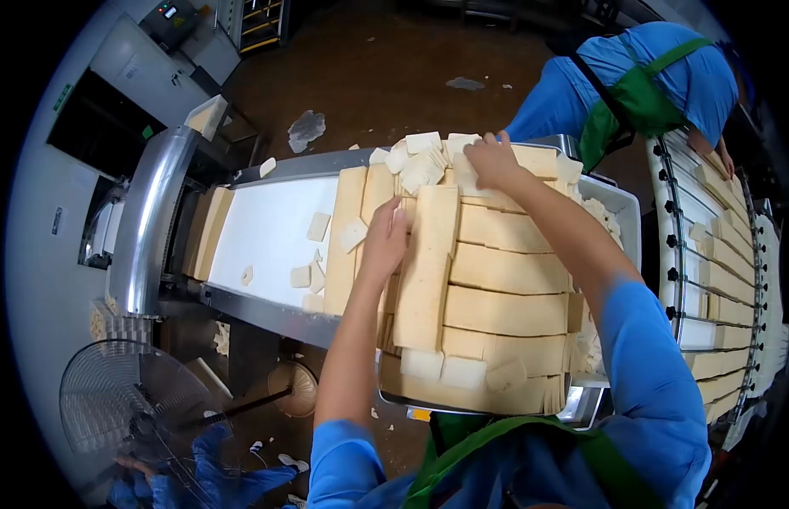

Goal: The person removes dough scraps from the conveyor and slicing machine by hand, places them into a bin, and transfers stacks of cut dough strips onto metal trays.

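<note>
Long pale-yellow blocks cut into thin slices fill a metal-rimmed tray [475, 405] in front of me. One sliced block [426, 267] lies lengthwise across the ends of the side-by-side blocks [504, 270]. My left hand [386, 242] is at the left side of that lengthwise block, its fingers stretched toward the far end. At the far edge, my right hand [493, 161] has its fingers curled on a pale slice [464, 174]. Loose slices [421, 167] are heaped between the hands. More slices [437, 366] lie flat at the near end.
A white conveyor belt [271, 237] with scattered slices runs left to a steel machine [148, 220]. A white bin [621, 204] with scraps stands behind the tray. At right, a co-worker [640, 85] bends over another conveyor [678, 229] of blocks. A fan [114, 394] stands lower left.
</note>
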A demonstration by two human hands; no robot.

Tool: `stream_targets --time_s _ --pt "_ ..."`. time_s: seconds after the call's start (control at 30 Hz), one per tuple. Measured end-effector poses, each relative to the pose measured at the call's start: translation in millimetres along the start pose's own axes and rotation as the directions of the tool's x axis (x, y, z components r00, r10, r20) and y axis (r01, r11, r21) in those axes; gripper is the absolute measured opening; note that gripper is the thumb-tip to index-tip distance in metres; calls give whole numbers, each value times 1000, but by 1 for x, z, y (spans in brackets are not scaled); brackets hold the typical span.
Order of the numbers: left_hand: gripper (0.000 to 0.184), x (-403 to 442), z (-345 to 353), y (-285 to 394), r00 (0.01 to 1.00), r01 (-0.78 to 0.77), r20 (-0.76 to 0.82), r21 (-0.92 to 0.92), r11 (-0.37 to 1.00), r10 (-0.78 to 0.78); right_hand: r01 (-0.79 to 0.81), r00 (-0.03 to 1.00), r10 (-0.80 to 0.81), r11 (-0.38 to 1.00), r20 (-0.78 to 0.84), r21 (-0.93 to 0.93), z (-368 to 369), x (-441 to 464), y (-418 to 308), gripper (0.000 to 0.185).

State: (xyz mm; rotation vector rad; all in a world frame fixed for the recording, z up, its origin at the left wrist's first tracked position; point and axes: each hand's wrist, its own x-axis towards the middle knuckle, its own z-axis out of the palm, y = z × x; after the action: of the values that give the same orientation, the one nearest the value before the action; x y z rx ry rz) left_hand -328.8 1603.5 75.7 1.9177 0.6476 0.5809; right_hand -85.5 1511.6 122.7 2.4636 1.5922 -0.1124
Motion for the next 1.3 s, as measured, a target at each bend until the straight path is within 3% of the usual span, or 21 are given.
stream_targets --time_s 0.1,0.13,0.17,0.23,0.27,0.3,0.33,0.4,0.43,0.5,0.57,0.6,0.63,0.7,0.73,0.8,1.03,1.13,1.2,1.23,1.3 --pt "40 45 28 -8 986 -134 103 1 991 133 -77 997 76 967 15 243 8 -3 -1 41" --pt "39 52 36 -12 968 -216 140 27 976 210 30 969 63 930 -237 367 16 -8 1 36" --pt "39 54 42 -17 968 -212 142 15 977 207 22 972 65 932 -227 361 22 -7 1 36" --pt "31 57 48 -18 961 -244 162 110 963 225 287 904 -67 827 -422 483 24 -4 -1 41" --pt "31 60 51 -17 959 -250 167 107 962 230 309 940 -178 807 -293 504 24 -1 -1 44" --pt "27 59 54 -14 978 -5 203 -175 985 41 303 941 -170 809 -293 504 23 -3 -2 44" --pt "24 54 58 -12 946 257 293 -423 869 -137 200 980 -146 761 -137 618 23 -10 -5 43" --pt "22 43 70 -18 974 196 188 -404 894 -128 36 984 -163 594 77 804 22 -21 -3 48" --pt "21 43 76 -25 991 132 74 -382 915 -112 32 985 -153 594 74 804 26 -25 -7 48" --pt "25 52 76 -28 996 89 -5 -263 961 -94 -24 996 -27 829 82 558 37 -35 -20 49" --pt "30 56 68 -20 950 185 310 -463 867 -38 -16 1000 18 783 3 622 43 -30 -19 49" --pt "38 59 66 -20 899 164 436 -392 905 27 -72 985 152 797 -84 600 37 -17 -10 45" --pt "38 59 70 -25 898 166 438 -393 905 26 -131 945 279 802 -172 583 32 -2 0 41" --pt "44 59 80 -40 893 96 447 -305 947 54 37 815 240 887 -528 460 46 36 18 34" --pt "44 59 80 -41 890 97 453 -300 949 53 33 814 247 884 -526 466 44 44 22 34" --pt "49 61 77 -37 858 206 514 -335 920 -5 -61 982 113 947 -149 314 36 54 23 36" --pt "60 57 70 -28 883 166 464 -445 880 68 -164 986 157 905 49 393 18 7 11 38" --pt "67 60 68 -21 907 222 421 -435 872 -21 -3 998 -45 729 52 685 42 -18 0 36" --pt "66 63 62 -10 886 230 465 -443 866 3 -8 998 58 125 1 992 54 -25 -7 39" --pt "65 65 60 -6 860 241 509 -451 859 26 -3 998 59 125 -4 992 61 -25 -12 39" --pt "64 66 56 1 851 218 524 -427 878 43 118 860 509 -243 23 963 78 -26 -28 46"
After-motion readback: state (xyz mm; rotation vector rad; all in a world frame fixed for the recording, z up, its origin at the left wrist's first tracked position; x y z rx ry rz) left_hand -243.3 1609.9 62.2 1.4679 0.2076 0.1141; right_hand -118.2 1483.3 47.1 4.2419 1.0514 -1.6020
